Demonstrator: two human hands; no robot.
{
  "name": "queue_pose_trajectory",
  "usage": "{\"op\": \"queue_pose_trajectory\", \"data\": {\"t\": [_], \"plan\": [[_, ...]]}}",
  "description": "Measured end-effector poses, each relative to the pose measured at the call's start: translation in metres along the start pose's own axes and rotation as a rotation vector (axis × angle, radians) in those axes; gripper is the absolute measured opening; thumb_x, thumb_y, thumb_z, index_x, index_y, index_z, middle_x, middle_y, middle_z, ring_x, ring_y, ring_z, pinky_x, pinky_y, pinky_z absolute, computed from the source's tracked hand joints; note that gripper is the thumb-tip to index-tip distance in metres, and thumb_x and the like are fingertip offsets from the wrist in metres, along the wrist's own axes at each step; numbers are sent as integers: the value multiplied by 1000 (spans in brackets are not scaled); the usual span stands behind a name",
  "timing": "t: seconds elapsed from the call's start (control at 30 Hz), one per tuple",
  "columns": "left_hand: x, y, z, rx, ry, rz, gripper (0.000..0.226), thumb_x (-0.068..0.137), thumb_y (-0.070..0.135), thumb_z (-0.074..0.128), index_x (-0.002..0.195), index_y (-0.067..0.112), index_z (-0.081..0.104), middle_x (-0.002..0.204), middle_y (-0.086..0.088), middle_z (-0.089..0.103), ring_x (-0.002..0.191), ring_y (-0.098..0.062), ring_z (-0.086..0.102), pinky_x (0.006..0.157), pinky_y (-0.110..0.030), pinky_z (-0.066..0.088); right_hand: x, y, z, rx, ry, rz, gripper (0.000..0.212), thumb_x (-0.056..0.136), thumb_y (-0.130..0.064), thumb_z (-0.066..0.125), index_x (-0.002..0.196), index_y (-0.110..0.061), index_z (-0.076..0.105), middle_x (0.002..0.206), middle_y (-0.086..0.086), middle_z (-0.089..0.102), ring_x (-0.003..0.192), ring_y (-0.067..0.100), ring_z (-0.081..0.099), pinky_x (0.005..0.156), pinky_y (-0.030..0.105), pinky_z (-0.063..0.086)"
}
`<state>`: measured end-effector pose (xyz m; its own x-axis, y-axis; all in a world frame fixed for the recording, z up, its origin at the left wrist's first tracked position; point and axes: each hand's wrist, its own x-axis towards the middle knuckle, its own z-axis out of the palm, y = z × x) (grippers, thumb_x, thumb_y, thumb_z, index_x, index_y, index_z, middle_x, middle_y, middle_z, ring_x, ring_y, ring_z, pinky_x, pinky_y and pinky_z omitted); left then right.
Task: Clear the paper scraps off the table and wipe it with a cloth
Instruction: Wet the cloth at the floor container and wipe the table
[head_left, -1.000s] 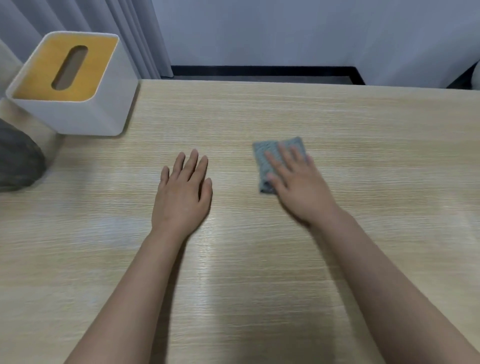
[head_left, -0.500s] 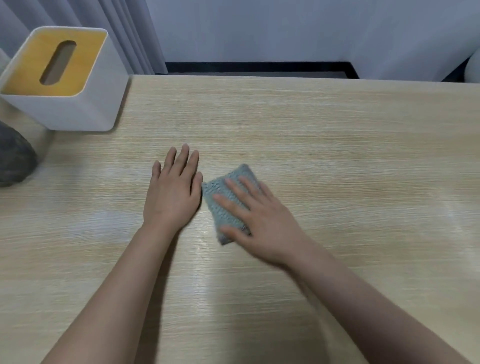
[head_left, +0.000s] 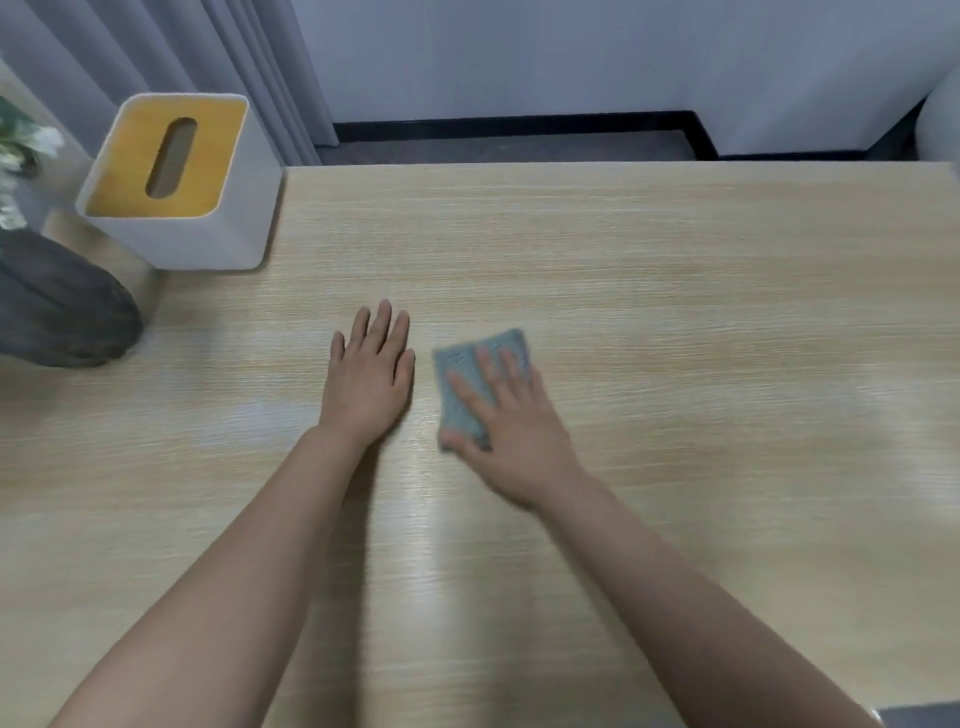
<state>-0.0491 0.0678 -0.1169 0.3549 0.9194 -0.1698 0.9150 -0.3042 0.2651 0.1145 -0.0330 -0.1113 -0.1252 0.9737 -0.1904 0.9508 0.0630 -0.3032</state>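
Desk (head_left: 649, 291): pale wood-grain surface, smooth, with a soft sheen that brightens into streaky reflections just nearer the viewer than the grip. Cloth (head_left: 470, 379): grey-blue, knitted-looking, rough and matt, lying flat under the straight fingers of the right hand (head_left: 511, 431). Tissue box (head_left: 208, 228), far to the left of the grip: white matt casing that looks like plastic, lid of smooth yellowish wood with an oval slot. Dark grey object (head_left: 57, 312) beyond it: coarse, dull surface, material unclear. Curtain (head_left: 171, 57): grey matt fabric in folds.
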Motion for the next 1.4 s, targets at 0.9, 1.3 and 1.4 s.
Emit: {"op": "queue_pose_trajectory", "data": {"t": [0.9,1.3,1.4], "plan": [[-166,-4,12,-12,-224,-21,68,87,49,-3,150,25,2,149,12,-18,143,-14,-13,117,-42,4,-61,8,8,-108,-77,18,58,95,-42,11,150,-24,8,158,2,4,146,23,4,116,37,-3],[-201,-5,20,-6,-208,-44,79,78,52,-10,150,25,5,150,12,-16,142,-12,-13,116,-43,4,-112,-47,36,-15,-125,-119,65,89,-55,11,145,-29,-7,153,2,-14,144,29,-13,114,40,-15],[-205,-6,21,14,-208,-46,79,77,52,-11,150,26,3,149,12,-18,139,-8,-17,116,-42,3,-122,-48,41,-59,-125,-242,59,96,-52,22,148,-28,10,155,-3,-2,143,23,-8,113,34,-15]]}}
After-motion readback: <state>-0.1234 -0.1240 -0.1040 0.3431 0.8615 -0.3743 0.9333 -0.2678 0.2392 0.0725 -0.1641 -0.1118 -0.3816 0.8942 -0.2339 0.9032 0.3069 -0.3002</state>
